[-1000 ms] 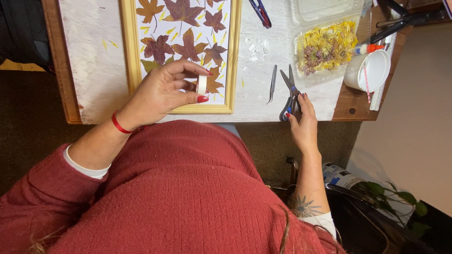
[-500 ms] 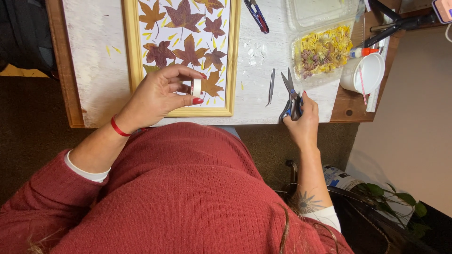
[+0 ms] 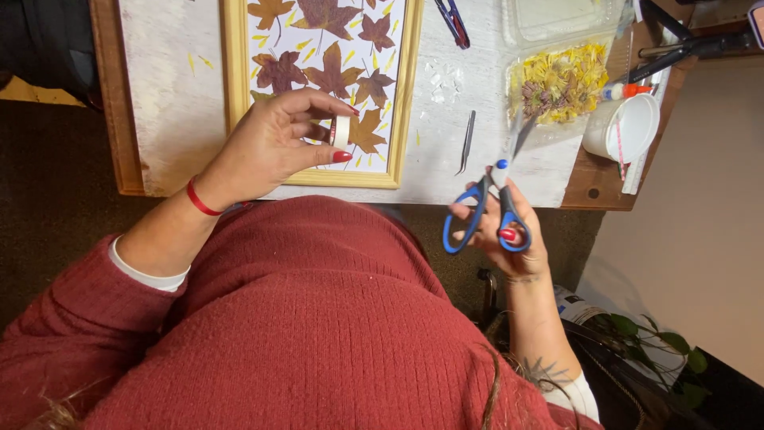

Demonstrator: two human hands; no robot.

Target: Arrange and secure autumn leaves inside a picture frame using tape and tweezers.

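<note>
Head view: left hand [image 3: 267,151] pinches small white tape roll [image 3: 341,131] over framed leaf picture [image 3: 322,72]. Right hand [image 3: 501,227] grips blue scissors [image 3: 489,203]. Many leaves already placed; tape not yet cut.

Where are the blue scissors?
In the head view, the blue scissors are in the right hand, at the table's near edge, below the tweezers.

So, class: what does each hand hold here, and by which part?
The left hand pinches a small white tape roll by its rim, between thumb and fingers. The right hand grips the blue-handled scissors at the handle loops, blades toward the table.
</note>
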